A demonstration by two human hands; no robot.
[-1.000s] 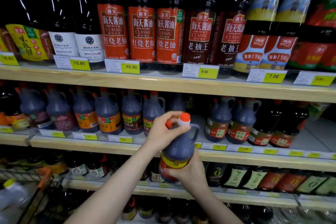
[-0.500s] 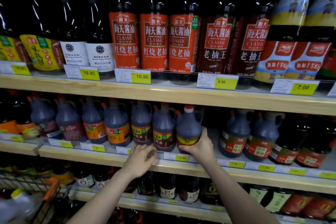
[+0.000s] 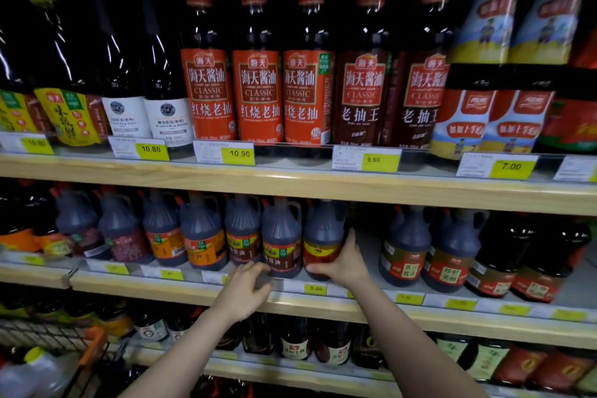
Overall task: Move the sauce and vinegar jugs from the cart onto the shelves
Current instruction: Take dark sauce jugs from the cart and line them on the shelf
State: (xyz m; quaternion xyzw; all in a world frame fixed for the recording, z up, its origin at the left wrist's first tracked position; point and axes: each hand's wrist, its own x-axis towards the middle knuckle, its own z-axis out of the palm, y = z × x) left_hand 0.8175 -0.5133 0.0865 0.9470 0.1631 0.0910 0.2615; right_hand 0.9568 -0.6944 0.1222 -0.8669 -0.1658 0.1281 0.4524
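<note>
Head view, jug: a dark sauce jug (image 3: 324,237) with a yellow-and-red label stands on the middle shelf (image 3: 323,308), at the right end of a row of like jugs, touching or just beside its left neighbour (image 3: 281,237).
Head view, right hand: the right hand (image 3: 344,263) cups the jug's lower right side, thumb along its base, fingers curled round toward the back; it has hold of the jug.
Head view, left hand: the left hand (image 3: 247,289) hovers at the shelf lip below the neighbouring jug, fingers loosely bent; blur hides whether the fingertips touch that jug or the price strip. It holds nothing that I can make out.
Head view, gap: an open stretch of shelf lies between the held jug and the next pair of jugs (image 3: 407,249) to the right.
Head view, cart: a corner of the cart (image 3: 48,338) shows at lower left, with a pale yellow-capped bottle (image 3: 30,368) in it.
Step, as I judge it: seating and squaring this jug in the row.
Risk, front edge: the jug sits near the lip; letting go early could tip it forward.
Risk, neighbours: a hard push left could knock the tightly packed row.
Risk, left hand: brushing the price strip might dislodge a tag (image 3: 315,288).
</note>
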